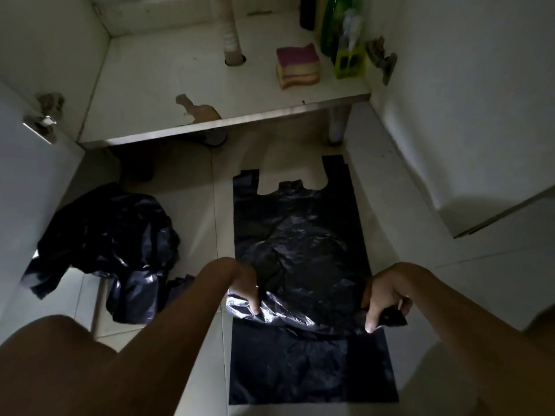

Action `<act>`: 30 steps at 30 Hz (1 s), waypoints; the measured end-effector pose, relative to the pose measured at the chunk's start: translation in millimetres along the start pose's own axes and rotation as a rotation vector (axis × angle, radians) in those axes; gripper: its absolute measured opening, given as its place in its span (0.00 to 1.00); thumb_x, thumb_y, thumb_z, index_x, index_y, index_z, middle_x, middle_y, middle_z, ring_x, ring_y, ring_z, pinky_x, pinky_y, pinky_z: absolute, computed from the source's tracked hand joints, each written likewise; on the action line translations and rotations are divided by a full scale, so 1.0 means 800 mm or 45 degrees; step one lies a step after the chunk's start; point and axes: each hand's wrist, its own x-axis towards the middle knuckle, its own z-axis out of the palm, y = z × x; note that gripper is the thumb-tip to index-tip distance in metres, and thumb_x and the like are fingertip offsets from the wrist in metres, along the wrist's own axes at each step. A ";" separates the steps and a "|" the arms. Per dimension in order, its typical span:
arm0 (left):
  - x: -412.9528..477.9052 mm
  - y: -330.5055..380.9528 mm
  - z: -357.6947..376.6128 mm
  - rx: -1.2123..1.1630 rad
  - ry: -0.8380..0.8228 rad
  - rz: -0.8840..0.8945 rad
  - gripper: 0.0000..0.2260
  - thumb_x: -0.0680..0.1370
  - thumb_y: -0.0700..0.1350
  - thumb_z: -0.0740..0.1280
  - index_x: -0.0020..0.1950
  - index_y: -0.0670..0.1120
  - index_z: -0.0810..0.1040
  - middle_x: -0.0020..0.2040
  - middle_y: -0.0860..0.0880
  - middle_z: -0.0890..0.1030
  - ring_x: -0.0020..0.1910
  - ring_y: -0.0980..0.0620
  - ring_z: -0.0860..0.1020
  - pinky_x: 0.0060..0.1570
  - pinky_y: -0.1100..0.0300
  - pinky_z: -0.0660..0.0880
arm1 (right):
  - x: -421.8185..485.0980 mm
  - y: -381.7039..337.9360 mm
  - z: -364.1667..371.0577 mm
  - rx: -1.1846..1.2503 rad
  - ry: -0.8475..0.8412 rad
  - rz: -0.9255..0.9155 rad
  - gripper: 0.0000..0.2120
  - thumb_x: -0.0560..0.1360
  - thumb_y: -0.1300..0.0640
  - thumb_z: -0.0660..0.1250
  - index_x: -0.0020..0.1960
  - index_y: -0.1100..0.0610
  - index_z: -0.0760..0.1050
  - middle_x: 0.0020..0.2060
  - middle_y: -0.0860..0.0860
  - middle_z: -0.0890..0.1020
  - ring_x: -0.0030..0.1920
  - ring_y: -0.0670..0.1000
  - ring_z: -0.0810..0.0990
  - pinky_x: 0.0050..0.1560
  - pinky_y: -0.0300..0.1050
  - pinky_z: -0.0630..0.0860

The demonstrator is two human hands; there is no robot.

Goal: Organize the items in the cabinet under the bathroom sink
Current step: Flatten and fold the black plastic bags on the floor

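Pale glossy floor tiles [192, 205] are spreading out below the open cabinet shelf [150, 85], giving room to flatten bags. At the left a crumpled heap of black plastic bags [120, 241] is sitting, shiny and creased. The left hand [243, 289] is pinching the near left edge of a thin crinkled black bag [300, 235], which is lying over a smoother flat bag [312, 370] on the floor; the right hand [381, 295] is gripping its right edge, fingers curled, likely drawing it taut for folding

No legible txt anywhere — green container [329, 28] label too dim & blurred to read.
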 end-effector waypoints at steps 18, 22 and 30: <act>0.079 -0.023 0.000 -0.405 0.310 0.264 0.21 0.72 0.54 0.76 0.62 0.48 0.80 0.59 0.48 0.81 0.53 0.52 0.80 0.51 0.62 0.72 | 0.039 -0.023 -0.027 0.488 0.805 -0.545 0.09 0.75 0.48 0.72 0.51 0.52 0.83 0.42 0.48 0.86 0.42 0.49 0.83 0.40 0.42 0.74; 0.140 -0.015 -0.009 -0.308 1.084 0.221 0.27 0.74 0.57 0.71 0.70 0.51 0.71 0.71 0.41 0.69 0.67 0.40 0.70 0.65 0.44 0.70 | 0.092 -0.040 -0.020 0.086 1.361 -0.397 0.29 0.77 0.37 0.63 0.76 0.42 0.62 0.73 0.49 0.67 0.73 0.56 0.67 0.70 0.61 0.64; 0.178 -0.007 0.029 -0.056 1.117 0.156 0.32 0.77 0.61 0.64 0.78 0.53 0.59 0.79 0.43 0.55 0.78 0.40 0.51 0.73 0.36 0.53 | 0.131 -0.024 0.030 -0.137 1.469 -0.243 0.33 0.79 0.34 0.53 0.80 0.45 0.53 0.79 0.52 0.57 0.79 0.59 0.55 0.74 0.72 0.46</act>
